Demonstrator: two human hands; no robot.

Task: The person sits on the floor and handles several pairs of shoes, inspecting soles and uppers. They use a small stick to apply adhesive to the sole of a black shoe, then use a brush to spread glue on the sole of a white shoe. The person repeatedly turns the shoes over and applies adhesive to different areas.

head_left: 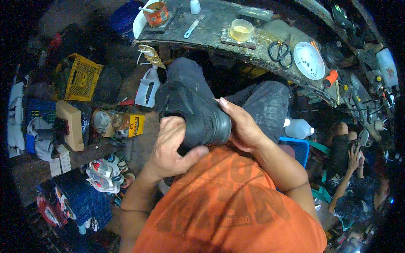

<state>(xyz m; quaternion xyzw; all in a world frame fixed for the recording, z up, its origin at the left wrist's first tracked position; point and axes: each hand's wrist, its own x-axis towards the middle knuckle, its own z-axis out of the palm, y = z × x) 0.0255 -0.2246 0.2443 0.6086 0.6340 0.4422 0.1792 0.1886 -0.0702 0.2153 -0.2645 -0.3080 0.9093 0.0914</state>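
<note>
Black shoe (192, 111) sits in the lap, mostly over L leg of the dark trousers (266, 105), rounded sole end toward R palm. Lap prob takes most of the wt, so hands are free to steady it. R hand (244, 124) cups that sole end, thumb up along the edge; looks like the bracing side. L hand (171, 141) is at the near L side, fingers curled, thumb out toward R & apart from them; tips hidden, can't tell if it's pinching or just pressing. Bench (215, 25) ahead is grey, worn, stained. Stuff on it prob kept near the edge for quick reach: orange can (156, 17) w/ a handle sticking out, blue-handled tool (194, 26), clear cup (241, 31) of yellowish liquid on a small block (likely to keep drips off bench), black scissors (279, 55), white dish (308, 61) w/ dark bits, orange spool (330, 79). Room's dim & cluttered: cut-open white jug (147, 87) by L knee, yellow crate (85, 78) & yellow tin (136, 125) further L, sneakers (104, 173) piled lower L, translucent bottle (298, 128) on R, co-worker (352, 185) seated beyond, hands raised.
</note>
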